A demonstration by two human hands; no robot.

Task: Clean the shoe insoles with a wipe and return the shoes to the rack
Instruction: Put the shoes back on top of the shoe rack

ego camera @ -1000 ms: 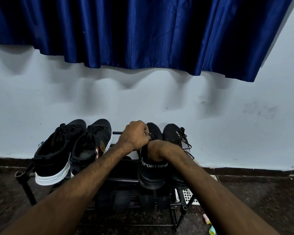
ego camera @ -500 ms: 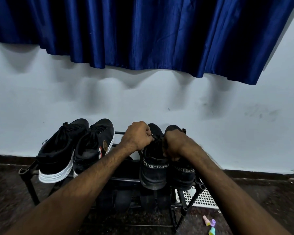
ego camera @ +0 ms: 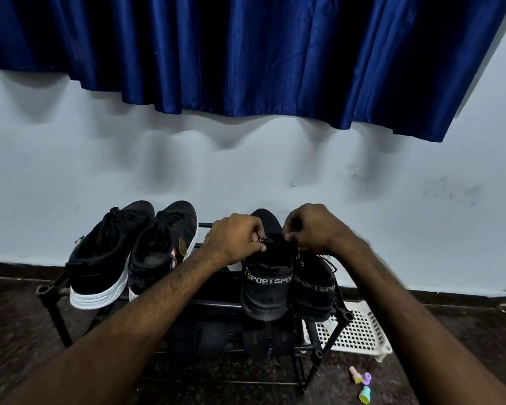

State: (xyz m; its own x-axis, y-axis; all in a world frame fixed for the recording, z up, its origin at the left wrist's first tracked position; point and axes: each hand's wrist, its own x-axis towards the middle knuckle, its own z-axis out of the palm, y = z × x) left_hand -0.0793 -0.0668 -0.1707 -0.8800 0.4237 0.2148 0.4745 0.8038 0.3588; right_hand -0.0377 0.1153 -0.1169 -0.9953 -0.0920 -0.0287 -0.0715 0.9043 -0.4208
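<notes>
Two black sport shoes lettered SPORT stand side by side on the right of the black rack's [ego camera: 53, 305] top tier, heels toward me. My left hand [ego camera: 234, 241] pinches the tongue or laces of the left sport shoe [ego camera: 268, 285] at its opening. My right hand [ego camera: 311, 228] hovers with curled fingers just above the gap between that shoe and the right sport shoe [ego camera: 314, 290]; whether it holds a lace is unclear. No wipe is visible.
A pair of black sneakers with white soles [ego camera: 105, 258] fills the rack's left side. Dark shoes sit on the lower tier [ego camera: 216, 337]. A white perforated basket [ego camera: 354, 331] and small pastel objects [ego camera: 362, 384] lie on the dark floor at right. A blue curtain [ego camera: 246, 54] hangs above.
My right hand came out of the left sport shoe, passed over the right shoe, and now hovers above the gap between both. The right shoe's heel is now uncovered. My left hand kept its pinch.
</notes>
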